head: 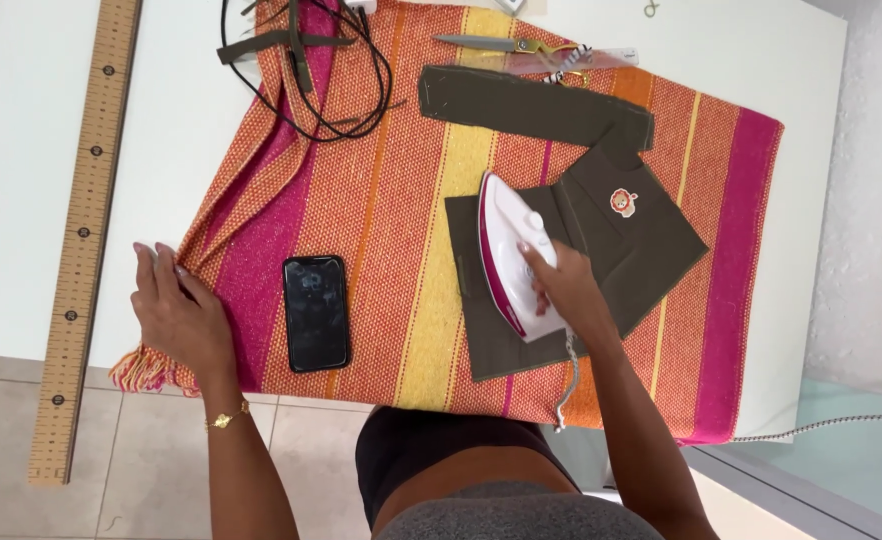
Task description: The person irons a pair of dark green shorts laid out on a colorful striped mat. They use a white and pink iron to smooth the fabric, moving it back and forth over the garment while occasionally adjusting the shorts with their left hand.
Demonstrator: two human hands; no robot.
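White table [21, 150] under an orange, pink and yellow striped woven cloth [381, 200]. Olive-green fabric piece [641, 250] with a small round patch, flat on the cloth's right half. Wooden ruler [81, 240] along the table's left side. White and pink iron [506, 250] on the olive fabric, gripped at the handle by the right hand [561, 285], fingers closed around it. Black phone [315, 312] between both hands. Left hand [176, 310] flat, fingers spread, pressing the cloth's fringed edge.

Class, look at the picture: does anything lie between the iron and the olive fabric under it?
Nothing visible does. The right hand grips the iron, which rests directly on the olive fabric. The phone lies apart, to the side.
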